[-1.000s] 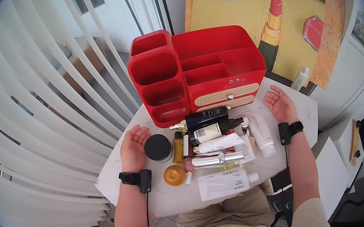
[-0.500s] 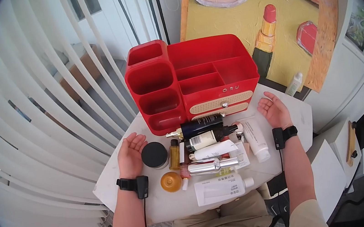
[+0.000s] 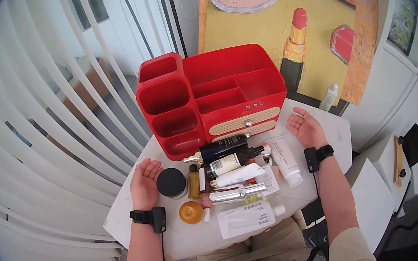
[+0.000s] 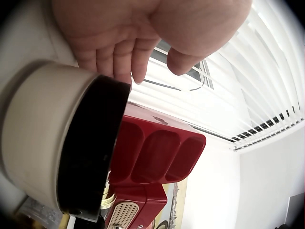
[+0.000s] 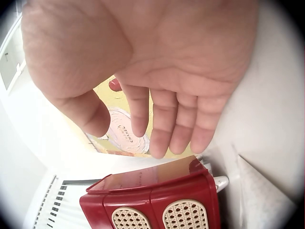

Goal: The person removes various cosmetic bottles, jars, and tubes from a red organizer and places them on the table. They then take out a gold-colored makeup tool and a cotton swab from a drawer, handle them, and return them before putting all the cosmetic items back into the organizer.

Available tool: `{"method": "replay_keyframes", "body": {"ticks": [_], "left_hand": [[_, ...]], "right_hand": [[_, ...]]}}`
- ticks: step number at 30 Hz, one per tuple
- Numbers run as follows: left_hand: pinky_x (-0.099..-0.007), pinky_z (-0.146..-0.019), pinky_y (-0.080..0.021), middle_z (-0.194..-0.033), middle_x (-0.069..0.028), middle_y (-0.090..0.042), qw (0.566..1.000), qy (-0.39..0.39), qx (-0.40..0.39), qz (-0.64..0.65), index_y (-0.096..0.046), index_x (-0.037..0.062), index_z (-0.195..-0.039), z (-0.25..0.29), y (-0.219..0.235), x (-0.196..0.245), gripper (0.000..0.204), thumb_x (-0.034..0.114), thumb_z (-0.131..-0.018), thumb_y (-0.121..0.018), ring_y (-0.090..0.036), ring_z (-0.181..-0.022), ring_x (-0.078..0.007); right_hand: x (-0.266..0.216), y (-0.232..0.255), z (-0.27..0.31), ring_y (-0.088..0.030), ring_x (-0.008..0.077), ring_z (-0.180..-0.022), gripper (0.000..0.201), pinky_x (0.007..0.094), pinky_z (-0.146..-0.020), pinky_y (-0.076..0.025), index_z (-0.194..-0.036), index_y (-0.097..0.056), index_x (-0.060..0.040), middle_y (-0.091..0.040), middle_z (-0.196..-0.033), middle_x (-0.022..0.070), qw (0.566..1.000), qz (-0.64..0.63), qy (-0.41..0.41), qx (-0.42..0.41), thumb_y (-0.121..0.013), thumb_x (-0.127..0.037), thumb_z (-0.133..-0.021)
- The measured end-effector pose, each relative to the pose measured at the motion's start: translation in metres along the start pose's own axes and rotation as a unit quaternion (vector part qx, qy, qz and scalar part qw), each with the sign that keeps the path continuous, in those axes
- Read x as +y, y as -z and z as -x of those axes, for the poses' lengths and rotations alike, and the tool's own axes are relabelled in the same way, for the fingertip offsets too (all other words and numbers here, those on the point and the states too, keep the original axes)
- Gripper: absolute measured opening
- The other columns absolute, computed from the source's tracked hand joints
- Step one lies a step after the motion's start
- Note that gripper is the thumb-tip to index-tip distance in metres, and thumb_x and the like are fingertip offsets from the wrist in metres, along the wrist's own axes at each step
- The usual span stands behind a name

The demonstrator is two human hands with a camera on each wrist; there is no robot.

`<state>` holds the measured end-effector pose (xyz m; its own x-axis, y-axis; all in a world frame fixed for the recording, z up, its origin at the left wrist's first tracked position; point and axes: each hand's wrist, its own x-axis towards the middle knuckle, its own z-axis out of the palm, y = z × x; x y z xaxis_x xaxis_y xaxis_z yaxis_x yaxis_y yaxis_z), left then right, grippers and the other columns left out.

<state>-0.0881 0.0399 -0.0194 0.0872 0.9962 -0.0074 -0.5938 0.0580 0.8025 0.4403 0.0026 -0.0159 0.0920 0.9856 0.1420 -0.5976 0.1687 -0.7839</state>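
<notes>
My left hand (image 3: 145, 184) rests palm up at the table's left side, fingers relaxed and holding nothing. Right beside it stands a jar with a black lid (image 3: 171, 183); its pale body (image 4: 43, 129) shows in the left wrist view. On the right, my right hand (image 3: 306, 128) lies palm up, fingers loosely bent, nothing in it. A white tube (image 3: 285, 160) is the thing nearest to that hand. Between the hands lie a dark blue pump bottle (image 3: 223, 148), a silver bottle (image 3: 228, 194), a white squeeze tube (image 3: 247, 218), an amber bottle (image 3: 193, 182) and an orange round container (image 3: 191, 212).
A red organizer (image 3: 234, 63) with open compartments and two woven-front drawers stands at the back of the white table (image 3: 186, 241). Behind it leans a painting of cosmetics (image 3: 253, 24). Vertical blinds (image 3: 48, 151) hang at left. A small bottle (image 3: 329, 98) stands past the table's back right.
The head view has shifted, so the whole scene sits further left and the organizer lower. Both hands stay in their places beside the cosmetics, and nothing was picked up.
</notes>
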Motion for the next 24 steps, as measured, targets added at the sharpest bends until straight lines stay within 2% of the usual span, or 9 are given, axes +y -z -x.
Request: {"method": "replay_keyframes", "body": {"ticks": [11,18,24], "left_hand": [[-0.0409,-0.101,-0.044,-0.112,-0.0150,-0.065,1.000,0.004,0.000,0.013,-0.054,-0.0004,-0.122,0.0021,-0.0047,0.0030,0.039,0.032,-0.104,-0.040,-0.060,-0.111,-0.0272],[-0.0421,-0.103,-0.044,-0.114,-0.0151,-0.064,1.000,0.003,0.003,-0.005,-0.054,0.0001,-0.122,0.0025,-0.0061,0.0031,0.042,0.034,-0.104,-0.038,-0.058,-0.113,-0.0283],[-0.0404,-0.102,-0.044,-0.112,-0.0151,-0.065,1.000,0.004,0.009,-0.003,-0.055,0.0000,-0.121,0.0034,-0.0092,0.0037,0.038,0.030,-0.103,-0.039,-0.060,-0.110,-0.0270]], "right_hand": [[0.0011,0.0010,0.0002,-0.061,0.0275,-0.107,0.043,0.0419,-0.097,-0.048,-0.133,-0.046,-0.0018,-0.064,-0.112,0.0167,1.000,0.001,0.002,-0.008,-0.052,-0.027,-0.098],[0.0008,0.0016,-0.0010,-0.061,0.0263,-0.105,0.044,0.0406,-0.096,-0.048,-0.133,-0.045,-0.0017,-0.063,-0.110,0.0153,1.000,0.009,-0.003,-0.005,-0.052,-0.028,-0.098],[0.0009,-0.0035,0.0020,-0.061,0.0251,-0.104,0.042,0.0390,-0.095,-0.049,-0.132,-0.046,-0.0012,-0.063,-0.109,0.0142,0.999,0.032,0.003,-0.010,-0.051,-0.027,-0.099]]}}
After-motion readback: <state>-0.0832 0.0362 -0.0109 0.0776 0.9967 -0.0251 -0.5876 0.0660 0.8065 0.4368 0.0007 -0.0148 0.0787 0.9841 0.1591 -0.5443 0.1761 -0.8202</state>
